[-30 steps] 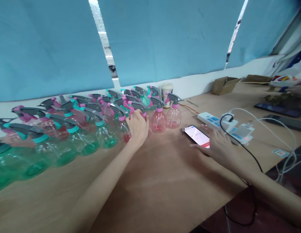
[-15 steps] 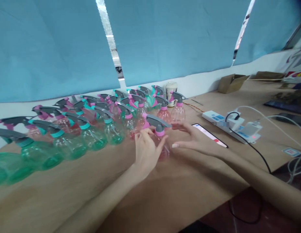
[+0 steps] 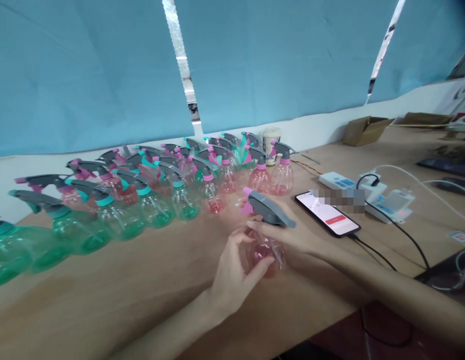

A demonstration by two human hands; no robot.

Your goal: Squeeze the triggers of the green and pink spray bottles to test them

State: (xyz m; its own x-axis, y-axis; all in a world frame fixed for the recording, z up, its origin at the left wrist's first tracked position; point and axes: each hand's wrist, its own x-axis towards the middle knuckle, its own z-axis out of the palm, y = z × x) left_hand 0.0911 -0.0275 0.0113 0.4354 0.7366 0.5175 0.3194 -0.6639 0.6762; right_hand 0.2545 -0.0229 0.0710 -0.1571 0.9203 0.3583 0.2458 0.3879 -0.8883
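Note:
A clear pink spray bottle [image 3: 269, 254] with a grey and pink trigger head [image 3: 270, 209] stands upright in front of me. My left hand [image 3: 232, 275] is curved around its body, thumb on the near side. Around the neck, just under the trigger head, my right hand [image 3: 292, 234] is wrapped and hides the collar. Behind and to the left are rows of similar spray bottles, among them a green one [image 3: 185, 202] with a teal collar and a pink one [image 3: 213, 197] with a pink collar.
To the right lies a lit phone [image 3: 328, 215] with a black cable. Beyond it are a white power strip [image 3: 335, 181] with plugs and an open cardboard box [image 3: 367, 131]. A paper cup [image 3: 272, 135] stands behind the bottles, near the wall with blue covering [image 3: 273, 65].
The spray bottle is nearer to me and further right in view. My left hand has shifted from its neck to its body. My right hand has closed around the neck.

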